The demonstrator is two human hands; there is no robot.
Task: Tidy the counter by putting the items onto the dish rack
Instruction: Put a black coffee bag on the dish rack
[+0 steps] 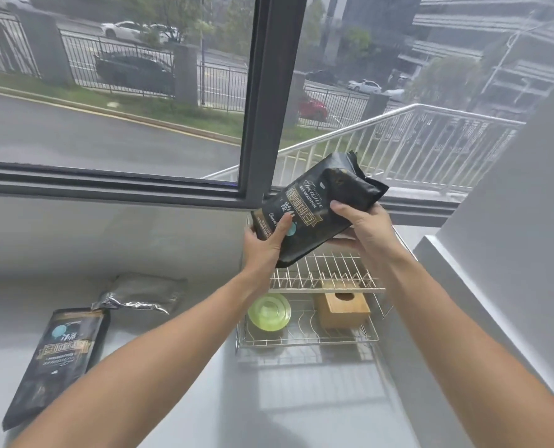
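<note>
We see a smooth, pale grey counter (pixel 178 367) that runs under a big window (pixel 256 101) with a dark frame. Outside there is a road, a fence and parked cars.

At the far left, a flat black bag (pixel 56 360) with gold letters lies on the counter. Just behind it lies a shiny, crinkly silver bag (pixel 140 294), and the two look like they touch at a corner.

Next comes the left hand (pixel 264 244). It grips the low end of another black bag (pixel 314 211), with the thumb pressed on the front and the other fingers hidden behind it. This bag is puffy and glossy, with gold letters and a small blue dot. It is held tilted in the air, just above the top shelf of the dish rack (pixel 308 341).

The dish rack is made of thin silver wire and stands on the counter by the window. On its lower shelf sits a round green lid (pixel 269 312), and beside it a square wooden box (pixel 342 307) with a round hole on top.

The right hand (pixel 363 224) holds the right side of the bag, with its fingers curled around the edge.

At the far right, a plain white wall (pixel 508 221) slopes down beside the counter.
</note>
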